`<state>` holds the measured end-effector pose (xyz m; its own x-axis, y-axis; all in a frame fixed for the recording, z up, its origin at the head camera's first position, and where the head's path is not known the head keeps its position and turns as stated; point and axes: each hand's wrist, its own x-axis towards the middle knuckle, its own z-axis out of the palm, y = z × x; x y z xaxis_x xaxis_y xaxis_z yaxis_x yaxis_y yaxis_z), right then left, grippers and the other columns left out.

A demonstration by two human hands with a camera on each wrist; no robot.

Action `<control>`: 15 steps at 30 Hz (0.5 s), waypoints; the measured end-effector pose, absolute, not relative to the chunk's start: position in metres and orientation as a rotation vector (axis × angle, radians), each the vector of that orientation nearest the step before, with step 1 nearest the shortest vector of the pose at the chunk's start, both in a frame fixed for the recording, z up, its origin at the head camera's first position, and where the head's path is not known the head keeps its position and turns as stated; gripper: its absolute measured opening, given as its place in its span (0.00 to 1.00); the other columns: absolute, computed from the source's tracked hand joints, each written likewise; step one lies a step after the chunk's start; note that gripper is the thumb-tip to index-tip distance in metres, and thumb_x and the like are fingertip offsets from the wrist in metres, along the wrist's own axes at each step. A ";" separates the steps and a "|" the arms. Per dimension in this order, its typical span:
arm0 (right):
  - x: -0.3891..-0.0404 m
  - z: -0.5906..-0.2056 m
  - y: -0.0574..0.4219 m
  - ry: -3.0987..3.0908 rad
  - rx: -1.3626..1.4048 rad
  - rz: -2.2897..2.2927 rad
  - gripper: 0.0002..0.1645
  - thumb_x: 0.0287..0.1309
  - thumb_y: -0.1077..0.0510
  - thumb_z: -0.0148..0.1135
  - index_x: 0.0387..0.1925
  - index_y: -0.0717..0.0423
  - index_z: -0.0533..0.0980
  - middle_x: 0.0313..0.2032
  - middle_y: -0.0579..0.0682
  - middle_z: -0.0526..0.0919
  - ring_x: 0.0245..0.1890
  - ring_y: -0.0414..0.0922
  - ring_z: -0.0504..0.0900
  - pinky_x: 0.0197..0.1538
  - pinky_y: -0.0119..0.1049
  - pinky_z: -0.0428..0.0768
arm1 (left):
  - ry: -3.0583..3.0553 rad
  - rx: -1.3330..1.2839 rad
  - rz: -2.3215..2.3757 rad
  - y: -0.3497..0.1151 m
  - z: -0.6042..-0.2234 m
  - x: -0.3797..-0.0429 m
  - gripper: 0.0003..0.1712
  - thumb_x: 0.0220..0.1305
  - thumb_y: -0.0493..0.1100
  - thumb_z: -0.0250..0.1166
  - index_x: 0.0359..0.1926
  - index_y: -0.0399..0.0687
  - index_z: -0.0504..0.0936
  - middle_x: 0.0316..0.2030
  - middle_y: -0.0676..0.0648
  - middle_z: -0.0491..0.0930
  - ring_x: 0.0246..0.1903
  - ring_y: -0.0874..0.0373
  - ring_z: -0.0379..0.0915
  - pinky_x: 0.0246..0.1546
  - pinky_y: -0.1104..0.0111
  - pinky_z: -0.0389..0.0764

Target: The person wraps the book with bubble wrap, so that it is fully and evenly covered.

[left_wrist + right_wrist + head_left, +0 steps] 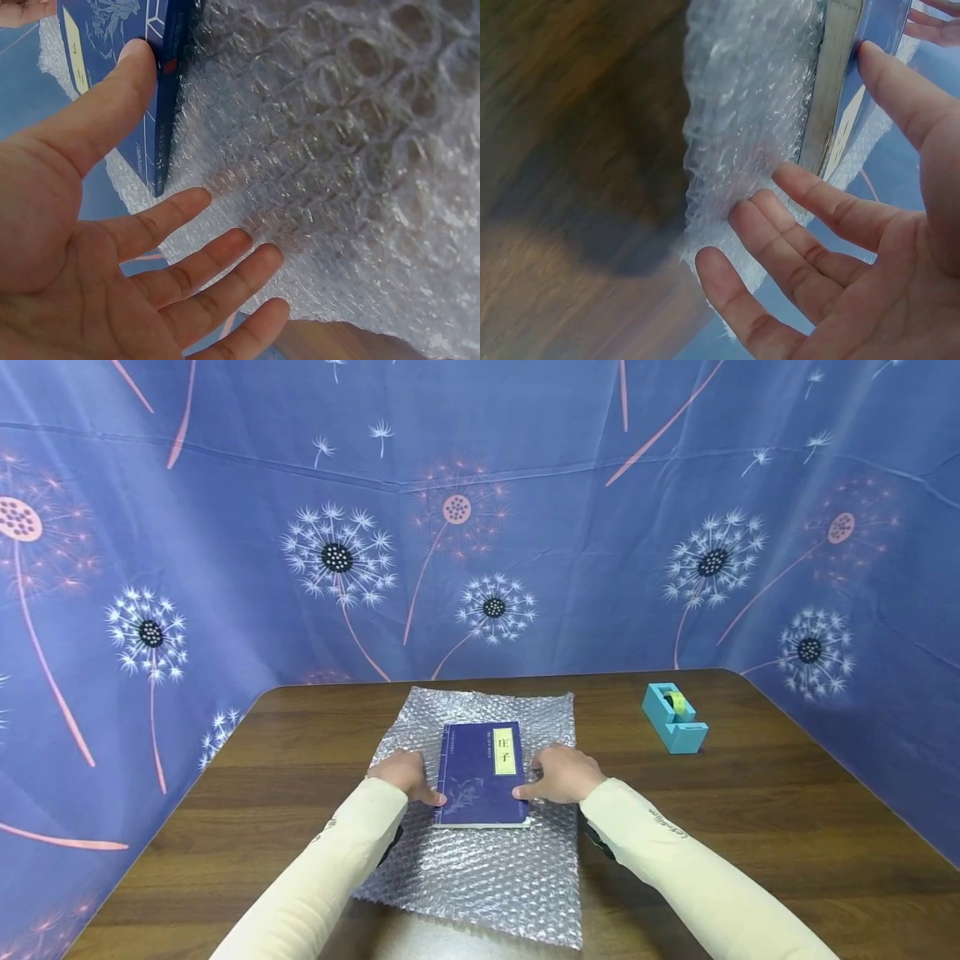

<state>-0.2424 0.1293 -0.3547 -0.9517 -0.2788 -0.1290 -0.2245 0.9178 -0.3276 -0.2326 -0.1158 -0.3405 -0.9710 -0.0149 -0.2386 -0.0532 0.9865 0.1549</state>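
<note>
A blue book (476, 777) with a yellow title label lies flat on a sheet of bubble wrap (495, 868). At its left edge, my left hand (406, 775) touches the cover with the thumb. The other left fingers (217, 259) are spread and fairly straight, over the bubble wrap beside the spine. My right hand (562, 774) is at the opposite edge, its thumb on the cover near the page side. In the right wrist view, the right fingers (757, 232) extend loosely toward the bubble wrap beside the page edges. Neither hand curls around the book.
A light blue tape dispenser (673, 720) with a yellow-green roll stands at the back right of the brown wooden table (757, 810). Behind the table hangs a blue cloth (570, 527) printed with dandelions.
</note>
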 end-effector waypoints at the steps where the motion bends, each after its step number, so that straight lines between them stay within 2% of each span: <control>1: -0.242 -0.354 0.131 2.905 -0.382 -0.465 0.35 0.53 0.39 0.76 0.52 0.62 0.82 0.52 0.57 0.84 0.51 0.57 0.82 0.48 0.55 0.81 | 2.889 -0.054 0.234 -0.114 -0.341 -0.234 0.39 0.49 0.60 0.81 0.53 0.37 0.83 0.60 0.32 0.76 0.58 0.37 0.75 0.56 0.41 0.76; 6: -0.240 -0.354 0.137 2.898 -0.370 -0.469 0.36 0.53 0.40 0.77 0.52 0.63 0.82 0.53 0.58 0.83 0.52 0.58 0.82 0.50 0.56 0.81 | 2.876 -0.071 0.227 -0.106 -0.343 -0.236 0.43 0.47 0.61 0.81 0.56 0.36 0.82 0.63 0.32 0.75 0.60 0.34 0.73 0.59 0.37 0.72; 15: -0.240 -0.349 0.151 2.881 -0.376 -0.456 0.35 0.51 0.40 0.78 0.50 0.63 0.83 0.49 0.57 0.85 0.49 0.57 0.83 0.48 0.54 0.82 | 2.868 0.013 0.262 -0.095 -0.335 -0.233 0.42 0.48 0.59 0.81 0.56 0.33 0.82 0.61 0.31 0.76 0.58 0.38 0.75 0.59 0.47 0.77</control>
<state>-0.2400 0.1508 -0.3489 -0.9477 -0.2785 -0.1557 -0.2168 0.9201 -0.3263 -0.2330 -0.0945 -0.3348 -0.9658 0.0321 -0.2572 -0.0150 0.9837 0.1792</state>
